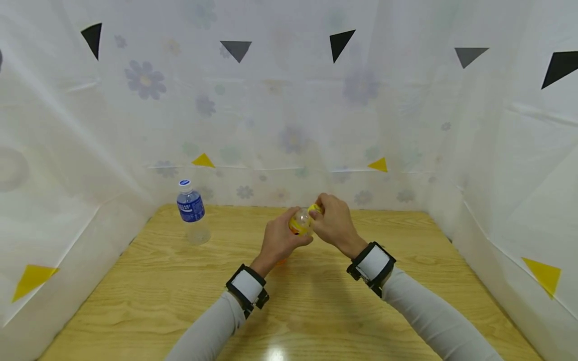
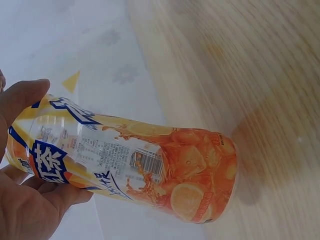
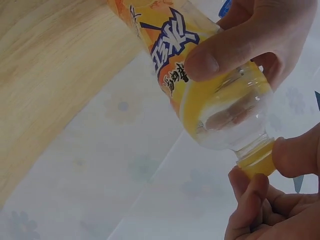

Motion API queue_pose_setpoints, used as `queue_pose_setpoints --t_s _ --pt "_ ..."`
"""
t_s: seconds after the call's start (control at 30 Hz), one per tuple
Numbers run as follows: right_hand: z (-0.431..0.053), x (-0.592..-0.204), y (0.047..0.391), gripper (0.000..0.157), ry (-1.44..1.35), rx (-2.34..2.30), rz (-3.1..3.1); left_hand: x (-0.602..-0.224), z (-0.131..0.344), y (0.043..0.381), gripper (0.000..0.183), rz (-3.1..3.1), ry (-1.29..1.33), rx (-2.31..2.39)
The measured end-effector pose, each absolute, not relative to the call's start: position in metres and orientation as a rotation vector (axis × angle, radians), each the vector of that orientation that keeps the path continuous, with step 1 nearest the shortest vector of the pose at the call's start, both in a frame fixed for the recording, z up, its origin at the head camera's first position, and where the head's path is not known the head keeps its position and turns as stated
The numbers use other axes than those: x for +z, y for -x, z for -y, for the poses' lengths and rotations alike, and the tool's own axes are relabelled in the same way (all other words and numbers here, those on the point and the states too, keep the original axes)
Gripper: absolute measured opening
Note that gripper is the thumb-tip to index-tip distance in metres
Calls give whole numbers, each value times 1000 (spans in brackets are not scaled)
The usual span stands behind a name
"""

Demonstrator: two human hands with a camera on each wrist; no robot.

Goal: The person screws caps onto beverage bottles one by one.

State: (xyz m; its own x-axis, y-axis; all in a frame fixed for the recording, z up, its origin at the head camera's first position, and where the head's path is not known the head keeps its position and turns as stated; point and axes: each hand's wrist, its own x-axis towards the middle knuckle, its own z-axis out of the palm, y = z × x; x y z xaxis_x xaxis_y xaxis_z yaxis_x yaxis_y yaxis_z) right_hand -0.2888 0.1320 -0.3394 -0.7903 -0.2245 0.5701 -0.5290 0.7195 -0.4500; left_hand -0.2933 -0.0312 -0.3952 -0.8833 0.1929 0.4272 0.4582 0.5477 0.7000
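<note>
My left hand (image 1: 280, 235) grips a clear plastic iced tea bottle (image 2: 165, 165) round its upper body. Its wrap label is yellow and orange, with dark blue lettering, ice cubes and a lemon slice. My right hand (image 1: 335, 220) pinches the yellow cap (image 3: 260, 159) between thumb and fingers, and the cap sits at the mouth of the bottle's neck. The clear shoulder below the neck shows no liquid. In the head view the bottle is tilted above the table, its lower part mostly hidden behind the left hand.
A second clear bottle (image 1: 191, 208) with a blue label and white cap stands at the table's back left. The wooden table (image 1: 180, 296) is bordered by white flower-patterned sheeting (image 1: 289, 115) at the back and both sides. Black, grey and yellow triangles mark the sheeting.
</note>
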Motion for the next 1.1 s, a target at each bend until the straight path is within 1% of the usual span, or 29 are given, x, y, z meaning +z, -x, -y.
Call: queue_pose_setpoints --t_s 0.1,0.3,0.4,0.67,0.83,0.9,1.0,1.1 --pt "-132 -341 291 14 -580 836 2423 -396 31 294 68 2494 536 -1236" --pt "-133 -344 292 26 -599 830 2402 -397 32 294 68 2492 542 -1232" --pt "-132 -344 292 29 -597 834 2396 -397 33 294 67 2488 546 -1240" --pt "-132 -344 292 27 -591 856 2406 -396 34 294 64 2465 542 -1258" --pt "-133 -343 289 21 -585 842 2448 -395 35 294 65 2468 534 -1263" --pt "-134 -342 287 26 -584 836 2480 -395 35 294 66 2467 534 -1269" --pt "-134 -340 284 40 -606 840 2518 -395 35 294 66 2467 531 -1275" --pt "-135 -338 281 44 -651 848 2518 -394 35 294 67 2469 530 -1275"
